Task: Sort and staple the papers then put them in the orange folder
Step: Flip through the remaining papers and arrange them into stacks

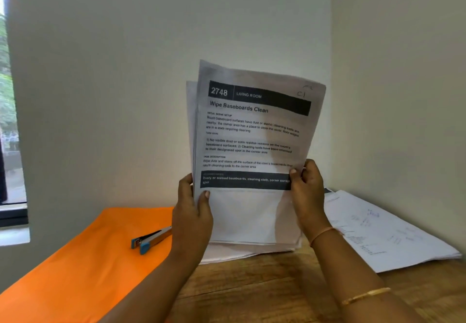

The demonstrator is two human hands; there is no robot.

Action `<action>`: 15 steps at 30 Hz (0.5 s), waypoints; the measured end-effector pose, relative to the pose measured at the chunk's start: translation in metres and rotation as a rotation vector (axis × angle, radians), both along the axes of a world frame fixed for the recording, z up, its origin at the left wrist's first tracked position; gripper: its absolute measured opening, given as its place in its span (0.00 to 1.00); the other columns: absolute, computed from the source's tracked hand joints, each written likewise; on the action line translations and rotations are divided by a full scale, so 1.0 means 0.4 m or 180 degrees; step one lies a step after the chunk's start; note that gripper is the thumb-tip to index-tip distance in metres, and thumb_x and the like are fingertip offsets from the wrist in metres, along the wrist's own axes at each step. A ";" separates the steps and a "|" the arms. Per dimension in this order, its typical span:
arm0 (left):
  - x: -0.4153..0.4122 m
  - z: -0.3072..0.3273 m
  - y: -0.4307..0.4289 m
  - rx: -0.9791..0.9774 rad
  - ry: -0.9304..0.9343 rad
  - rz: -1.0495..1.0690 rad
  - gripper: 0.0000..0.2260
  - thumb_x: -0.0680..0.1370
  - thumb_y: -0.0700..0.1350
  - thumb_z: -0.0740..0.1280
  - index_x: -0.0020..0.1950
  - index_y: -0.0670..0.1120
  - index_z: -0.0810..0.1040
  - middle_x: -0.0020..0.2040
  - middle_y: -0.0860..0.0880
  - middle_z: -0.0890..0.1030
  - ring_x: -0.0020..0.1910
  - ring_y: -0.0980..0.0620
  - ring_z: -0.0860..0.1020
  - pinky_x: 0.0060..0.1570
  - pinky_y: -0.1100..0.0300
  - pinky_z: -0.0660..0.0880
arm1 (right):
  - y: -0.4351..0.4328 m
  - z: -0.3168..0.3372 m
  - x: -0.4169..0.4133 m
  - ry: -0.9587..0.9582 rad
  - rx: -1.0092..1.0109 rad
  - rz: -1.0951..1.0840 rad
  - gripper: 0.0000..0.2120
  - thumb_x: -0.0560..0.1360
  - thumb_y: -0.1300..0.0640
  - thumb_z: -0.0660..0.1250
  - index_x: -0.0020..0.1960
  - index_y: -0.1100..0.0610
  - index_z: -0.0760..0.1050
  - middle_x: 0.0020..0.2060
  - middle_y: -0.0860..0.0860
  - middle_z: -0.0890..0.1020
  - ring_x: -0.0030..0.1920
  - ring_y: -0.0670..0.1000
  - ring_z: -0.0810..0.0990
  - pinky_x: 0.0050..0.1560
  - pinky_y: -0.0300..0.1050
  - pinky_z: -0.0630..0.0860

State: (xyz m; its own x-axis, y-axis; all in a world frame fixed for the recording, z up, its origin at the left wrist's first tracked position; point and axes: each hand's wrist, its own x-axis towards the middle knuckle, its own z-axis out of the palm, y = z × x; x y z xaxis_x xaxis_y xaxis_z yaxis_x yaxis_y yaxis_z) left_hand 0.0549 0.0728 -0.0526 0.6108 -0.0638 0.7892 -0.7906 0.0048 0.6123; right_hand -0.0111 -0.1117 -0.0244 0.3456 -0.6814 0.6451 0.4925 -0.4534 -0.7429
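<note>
I hold a sheaf of printed papers (pixel 252 146) upright in front of me, its front page headed "2748 Living Room, Wipe Baseboards Clean". My left hand (pixel 193 211) grips the sheaf's lower left edge, thumb on the front. My right hand (pixel 306 191) pinches the right edge of the front page. The sheaf's bottom edge stands on or just above another pile of white papers (pixel 239 253) on the table. The orange folder (pixel 83 259) lies flat to the left. A blue and silver stapler (pixel 151 239) rests on the folder.
A second stack of papers (pixel 393 232) with faint blue handwriting lies at the right by the wall. The wooden table (pixel 264 285) fits into a corner of white walls. A window (pixel 10 121) is at the far left.
</note>
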 end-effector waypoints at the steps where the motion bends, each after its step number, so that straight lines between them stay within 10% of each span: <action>1: -0.002 0.000 -0.001 -0.0012 -0.0029 -0.0022 0.15 0.79 0.37 0.61 0.61 0.51 0.63 0.51 0.65 0.71 0.46 0.68 0.75 0.39 0.78 0.73 | 0.002 0.001 -0.002 -0.0021 -0.0013 0.0022 0.11 0.80 0.63 0.58 0.43 0.49 0.69 0.45 0.48 0.79 0.46 0.47 0.76 0.46 0.40 0.74; 15: 0.008 -0.015 0.000 0.0303 0.0045 -0.0179 0.19 0.79 0.34 0.59 0.68 0.46 0.62 0.57 0.51 0.74 0.49 0.61 0.75 0.40 0.78 0.73 | 0.016 -0.012 -0.002 0.0481 0.0024 0.0246 0.05 0.80 0.61 0.58 0.56 0.56 0.67 0.44 0.45 0.76 0.43 0.44 0.76 0.35 0.31 0.70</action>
